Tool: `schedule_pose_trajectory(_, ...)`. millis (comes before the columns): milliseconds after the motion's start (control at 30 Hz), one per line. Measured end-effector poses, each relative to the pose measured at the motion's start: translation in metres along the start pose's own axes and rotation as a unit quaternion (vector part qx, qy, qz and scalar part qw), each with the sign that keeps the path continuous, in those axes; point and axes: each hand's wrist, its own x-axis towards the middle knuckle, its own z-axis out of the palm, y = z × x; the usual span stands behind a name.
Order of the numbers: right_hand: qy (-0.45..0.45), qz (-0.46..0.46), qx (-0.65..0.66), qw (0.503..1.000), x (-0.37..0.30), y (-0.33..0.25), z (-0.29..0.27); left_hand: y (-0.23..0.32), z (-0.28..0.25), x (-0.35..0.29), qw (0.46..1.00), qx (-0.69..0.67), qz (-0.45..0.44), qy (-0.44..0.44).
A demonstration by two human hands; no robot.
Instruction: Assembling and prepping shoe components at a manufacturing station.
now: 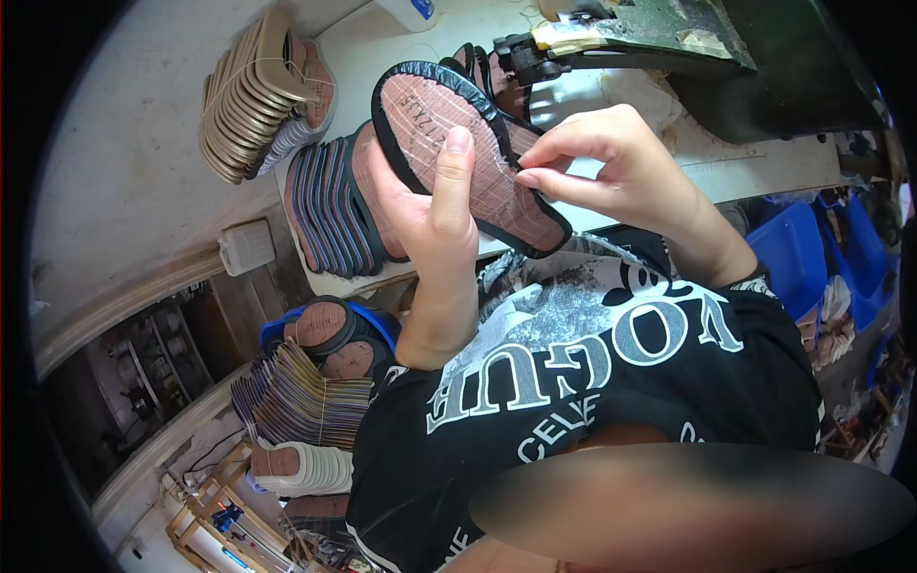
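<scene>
Up close, both hands [435, 205] [611, 158] hold 1 insole [458, 143].

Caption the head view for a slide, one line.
Left hand holds a reddish-brown, black-edged shoe insole while right hand pinches its rim.

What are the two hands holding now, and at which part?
A reddish insole with a black edge. The left hand grips its middle, thumb on top; the right hand pinches its black edge.

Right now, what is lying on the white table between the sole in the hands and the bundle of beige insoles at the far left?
In the head view, a row of dark-edged soles standing on edge lies between the held sole and the beige bundle on the white table.
</scene>
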Motion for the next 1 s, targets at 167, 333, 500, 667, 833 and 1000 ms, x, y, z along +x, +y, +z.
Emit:
schedule_pose_trajectory(167, -0.008, -0.023, -0.085, 0.996, 0.001, -0.002, 0.0, -0.001, 0.001, 0.001, 0.999, 0.021, 0.024, 0.004)
schedule_pose_trajectory(333, -0.051, -0.057, -0.208, 0.975, 0.005, -0.007, -0.002, -0.004, 0.003, -0.001, 0.994, 0.092, 0.059, 0.005)
schedule_pose_trajectory(500, -0.029, -0.067, -0.19, 0.979, 0.004, -0.005, 0.002, -0.015, -0.001, -0.002, 0.976, 0.174, 0.13, 0.029)
schedule_pose_trajectory(667, 0.013, -0.072, -0.235, 0.969, 0.005, -0.01, 0.013, -0.019, 0.003, -0.007, 0.964, 0.188, 0.182, 0.054)
schedule_pose_trajectory(833, 0.059, -0.074, -0.29, 0.952, 0.005, -0.013, 0.026, -0.022, 0.008, -0.011, 0.949, 0.21, 0.224, 0.064)
schedule_pose_trajectory(1000, 0.044, -0.076, -0.126, 0.988, 0.01, -0.008, 0.014, 0.0, 0.007, -0.006, 0.993, 0.024, 0.068, 0.095)
